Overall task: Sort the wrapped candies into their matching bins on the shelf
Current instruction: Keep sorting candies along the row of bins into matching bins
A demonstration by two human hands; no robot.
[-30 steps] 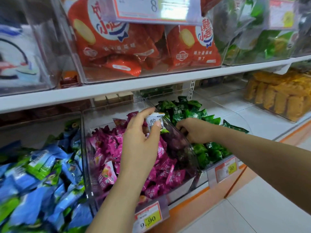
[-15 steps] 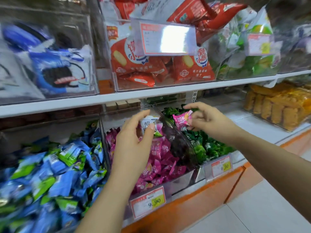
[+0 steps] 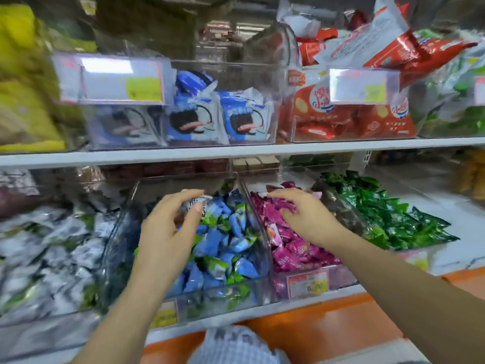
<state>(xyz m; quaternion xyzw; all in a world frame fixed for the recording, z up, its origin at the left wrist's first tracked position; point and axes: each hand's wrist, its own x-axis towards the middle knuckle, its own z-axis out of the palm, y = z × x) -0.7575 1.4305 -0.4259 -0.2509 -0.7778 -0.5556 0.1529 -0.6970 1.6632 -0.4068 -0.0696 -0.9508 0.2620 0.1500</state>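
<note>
My left hand (image 3: 168,229) pinches a white-wrapped candy (image 3: 200,206) between thumb and fingers, above the clear bin of blue candies (image 3: 225,240). My right hand (image 3: 307,219) lies palm down on the pile of pink candies (image 3: 296,254) in the neighbouring clear bin, fingers spread; I see no candy pinched in it. A bin of green candies (image 3: 380,214) sits to the right. On the left is a blurred heap of silver-white candies (image 3: 49,248).
A white shelf board (image 3: 236,152) runs just above the bins. On it stand clear boxes of blue-white cookie packs (image 3: 210,119) and red snack packs (image 3: 341,124). Price labels (image 3: 307,282) hang on the bin fronts. Below is an orange base (image 3: 328,329).
My left hand carried the white candy leftward from the pink bin to above the blue bin. My right hand brought a pink candy from the green bin onto the pink pile.
</note>
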